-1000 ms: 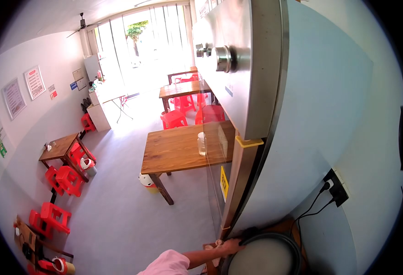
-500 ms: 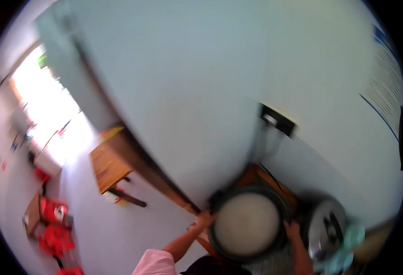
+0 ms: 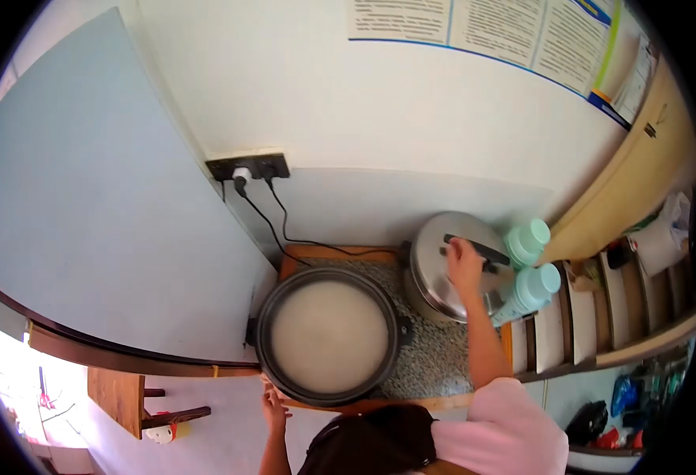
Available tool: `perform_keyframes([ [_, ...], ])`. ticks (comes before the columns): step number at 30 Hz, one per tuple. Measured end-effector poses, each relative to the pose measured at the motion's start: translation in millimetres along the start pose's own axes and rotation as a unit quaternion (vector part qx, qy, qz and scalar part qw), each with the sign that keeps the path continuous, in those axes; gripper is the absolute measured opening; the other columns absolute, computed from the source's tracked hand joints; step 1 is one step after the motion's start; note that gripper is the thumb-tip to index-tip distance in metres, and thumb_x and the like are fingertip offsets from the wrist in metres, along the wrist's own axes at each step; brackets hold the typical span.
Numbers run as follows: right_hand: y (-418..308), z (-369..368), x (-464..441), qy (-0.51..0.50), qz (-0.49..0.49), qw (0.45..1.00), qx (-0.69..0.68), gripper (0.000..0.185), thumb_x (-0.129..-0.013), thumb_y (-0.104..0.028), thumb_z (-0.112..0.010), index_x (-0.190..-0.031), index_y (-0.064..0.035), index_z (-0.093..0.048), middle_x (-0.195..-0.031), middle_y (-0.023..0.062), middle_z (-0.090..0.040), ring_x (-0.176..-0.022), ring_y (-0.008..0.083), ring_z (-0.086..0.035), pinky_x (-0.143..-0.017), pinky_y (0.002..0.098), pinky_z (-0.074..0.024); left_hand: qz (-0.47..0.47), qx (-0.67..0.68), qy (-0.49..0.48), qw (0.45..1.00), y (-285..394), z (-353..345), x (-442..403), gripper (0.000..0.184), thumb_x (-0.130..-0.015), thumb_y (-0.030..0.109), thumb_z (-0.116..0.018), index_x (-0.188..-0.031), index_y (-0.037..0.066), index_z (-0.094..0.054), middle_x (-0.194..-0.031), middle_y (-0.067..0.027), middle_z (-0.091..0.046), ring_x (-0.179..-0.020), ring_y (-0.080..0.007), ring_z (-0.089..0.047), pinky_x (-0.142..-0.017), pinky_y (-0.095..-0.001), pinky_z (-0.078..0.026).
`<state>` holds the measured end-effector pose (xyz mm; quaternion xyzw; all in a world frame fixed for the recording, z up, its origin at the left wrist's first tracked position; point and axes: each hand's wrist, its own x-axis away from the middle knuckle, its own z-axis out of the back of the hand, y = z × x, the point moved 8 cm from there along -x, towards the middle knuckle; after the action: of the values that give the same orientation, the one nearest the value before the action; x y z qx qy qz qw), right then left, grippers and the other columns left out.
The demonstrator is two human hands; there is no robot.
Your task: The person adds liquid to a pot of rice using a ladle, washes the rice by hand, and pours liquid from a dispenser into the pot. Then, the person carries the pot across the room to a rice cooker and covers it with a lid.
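A large black-rimmed cooking pot (image 3: 399,305), probably a rice cooker, stands uncovered on a speckled countertop. Whitish, cloudy contents (image 3: 330,336) fill its inside; whether liquid or rice I cannot tell. By its lower left rim is my left hand (image 3: 275,405), fingers loosely apart and holding nothing. My right hand (image 3: 464,267) has its fingers closed on the black handle of a shiny metal lid (image 3: 435,261). That lid is on a second large cooker (image 3: 418,294) to the right. Whether the lid is slightly raised I cannot tell.
Stacks of mint-green cups (image 3: 528,241) stand right of the lidded cooker. Black cords run from a wall socket strip (image 3: 249,166) behind the pots. A slotted wooden shelf (image 3: 578,317) borders the right side. A wooden stool (image 3: 118,396) stands at lower left.
The view has swung right and steadied. My right hand has left the open pot's side and gone to the other cooker's lid handle. My left hand has come off the pot's left side.
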<state>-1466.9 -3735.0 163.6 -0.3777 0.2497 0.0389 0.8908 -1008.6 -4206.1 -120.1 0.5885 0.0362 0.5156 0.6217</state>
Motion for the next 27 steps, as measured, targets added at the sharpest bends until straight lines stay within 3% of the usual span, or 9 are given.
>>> perform_keyframes([
  [2, 79.0, 11.9, -22.4, -0.053, -0.078, 0.99, 0.102, 0.024, -0.086, -0.021, -0.065, -0.106, -0.0077, -0.068, -0.093, 0.0157, -0.069, -0.084, 0.0337, -0.066, -0.076, 0.0425, -0.0524, 0.032, -0.003, -0.001, 0.999, -34.5, 12.6, 20.6, 0.046, -0.098, 0.048, -0.048, -0.118, 0.006, -0.045, -0.086, -0.0114, -0.059, -0.054, -0.0175, -0.058, -0.039, -0.0321, -0.053],
  [5, 105.1, 26.6, -36.7, -0.096, 0.056, 0.974, 0.199, 0.032, -0.084, -0.019, -0.064, -0.114, -0.0098, -0.066, -0.108, 0.0155, -0.067, -0.098, 0.0356, -0.063, -0.085, 0.0445, -0.0507, 0.069, -0.001, 0.006, 0.998, -76.7, 29.8, 53.1, 0.046, -0.099, 0.046, -0.048, -0.12, 0.004, -0.043, -0.087, -0.0132, -0.059, -0.055, -0.0206, -0.059, -0.041, -0.035, -0.055],
  [8, 130.2, 2.9, -39.7, -0.22, 0.147, 0.934, 0.239, 0.042, -0.08, -0.016, -0.064, -0.122, -0.0122, -0.062, -0.118, 0.0149, -0.063, -0.106, 0.0371, -0.06, -0.091, 0.0458, -0.0486, 0.107, -0.004, 0.004, 0.994, -109.5, 42.5, 77.5, 0.045, -0.1, 0.042, -0.048, -0.121, 0.003, -0.042, -0.088, -0.0141, -0.06, -0.057, -0.0228, -0.061, -0.043, -0.0363, -0.056],
  [11, 164.1, -12.3, -43.7, -0.28, 0.038, 0.927, 0.248, 0.048, -0.077, -0.011, -0.064, -0.125, -0.0125, -0.059, -0.115, 0.0153, -0.063, -0.105, 0.0373, -0.06, -0.091, 0.0458, -0.0493, 0.121, 0.0, 0.0, 0.993, -133.7, 51.5, 96.4, 0.043, -0.1, 0.04, -0.047, -0.122, 0.003, -0.042, -0.09, -0.0148, -0.061, -0.058, -0.0231, -0.061, -0.043, -0.0363, -0.057],
  [15, 167.9, -14.1, -49.2, -0.304, 0.036, 0.922, 0.236, 0.046, -0.076, -0.01, -0.063, -0.123, -0.0121, -0.061, -0.113, 0.0158, -0.064, -0.104, 0.0377, -0.061, -0.09, 0.0466, -0.0501, 0.145, 0.035, 0.034, 0.988, -161.7, 62.8, 124.9, 0.041, -0.1, 0.038, -0.047, -0.122, 0.004, -0.041, -0.092, -0.0168, -0.061, -0.061, -0.0259, -0.062, -0.046, -0.0383, -0.058],
  [22, 78.8, 29.5, -56.7, -0.281, 0.082, 0.921, 0.257, 0.034, -0.073, -0.014, -0.065, -0.106, -0.0065, -0.065, -0.106, 0.0187, -0.066, -0.1, 0.0385, -0.062, -0.087, 0.0471, -0.0505, 0.244, 0.049, 0.017, 0.968, -227.4, 67.1, 164.2, 0.044, -0.098, 0.036, -0.051, -0.129, 0.008, -0.036, -0.095, -0.019, -0.062, -0.064, -0.0301, -0.063, -0.051, -0.0483, -0.059],
  [27, -14.3, 52.5, -42.3, -0.302, 0.018, 0.94, 0.158, 0.034, -0.07, -0.016, -0.071, -0.099, -0.0012, -0.063, -0.093, 0.0179, -0.067, -0.088, 0.0337, -0.065, -0.077, 0.0442, -0.0516, 0.234, 0.061, 0.007, 0.97, -242.6, 67.9, 160.8, 0.044, -0.097, 0.033, -0.053, -0.128, 0.004, -0.039, -0.097, -0.0196, -0.063, -0.067, -0.0296, -0.064, -0.054, -0.0454, -0.06],
])
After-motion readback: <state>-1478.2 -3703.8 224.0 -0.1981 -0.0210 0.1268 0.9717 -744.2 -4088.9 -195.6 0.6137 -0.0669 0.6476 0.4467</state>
